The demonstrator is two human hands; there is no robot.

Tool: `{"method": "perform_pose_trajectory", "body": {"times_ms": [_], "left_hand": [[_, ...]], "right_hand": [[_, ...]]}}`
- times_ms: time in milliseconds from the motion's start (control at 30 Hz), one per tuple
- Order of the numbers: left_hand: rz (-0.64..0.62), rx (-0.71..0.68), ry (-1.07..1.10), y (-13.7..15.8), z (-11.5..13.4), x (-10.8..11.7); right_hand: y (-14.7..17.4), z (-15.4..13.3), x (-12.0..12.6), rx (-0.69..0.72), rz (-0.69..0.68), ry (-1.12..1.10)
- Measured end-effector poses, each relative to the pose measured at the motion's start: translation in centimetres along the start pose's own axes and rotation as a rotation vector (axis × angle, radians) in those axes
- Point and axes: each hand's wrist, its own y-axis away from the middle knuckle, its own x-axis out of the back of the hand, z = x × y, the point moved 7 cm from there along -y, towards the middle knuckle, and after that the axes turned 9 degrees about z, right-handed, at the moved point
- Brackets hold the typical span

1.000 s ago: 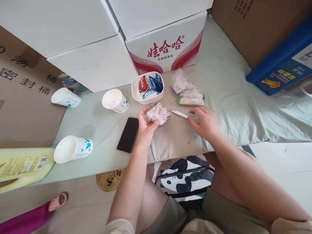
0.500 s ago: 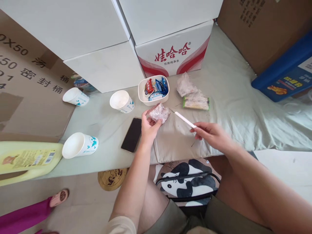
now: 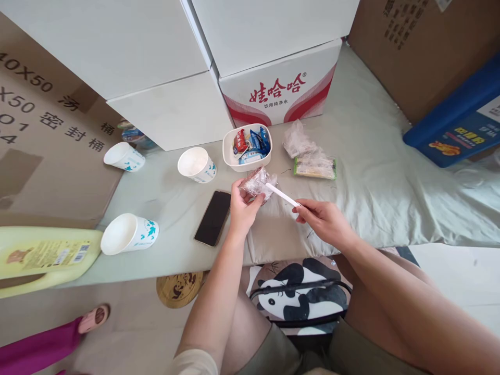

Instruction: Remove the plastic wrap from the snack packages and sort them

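Left hand (image 3: 241,208) grips a clear-wrapped packet (image 3: 258,182), lifted just above the bed's (image 3: 371,177) front edge, beside the white snack bowl (image 3: 247,148). Right hand (image 3: 324,221) pinches a thin white tool (image 3: 282,195), its tip touching the packet. Black phone (image 3: 213,217) lies left of the left hand.

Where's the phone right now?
The phone lies face up on the green cloth, just left of the left hand and below the nearest paper cup.
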Motion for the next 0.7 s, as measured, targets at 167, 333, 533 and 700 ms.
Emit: {"method": "perform_pose_trajectory", "body": {"times_ms": [167,333,533,700], "left_hand": [[0.033,-0.023,0.032,0.3,0.3,-0.1],[0.234,-0.045,0.174,-1.5,1.8,3.6],[0.15,0.049,0.15,-1.4,1.1,3.6],[-0.179,-0.07,-0.366,2.1,1.1,-1.2]], "right_hand": [[0.0,-0.2,-0.5,-0.016,-0.041,0.041],[0.1,0.1,-0.7,-0.029,-0.099,0.094],[-1.0,1.1,3.0,0.054,0.157,0.233],[-1.4,2.0,5.7,0.127,0.459,0.56]]}}
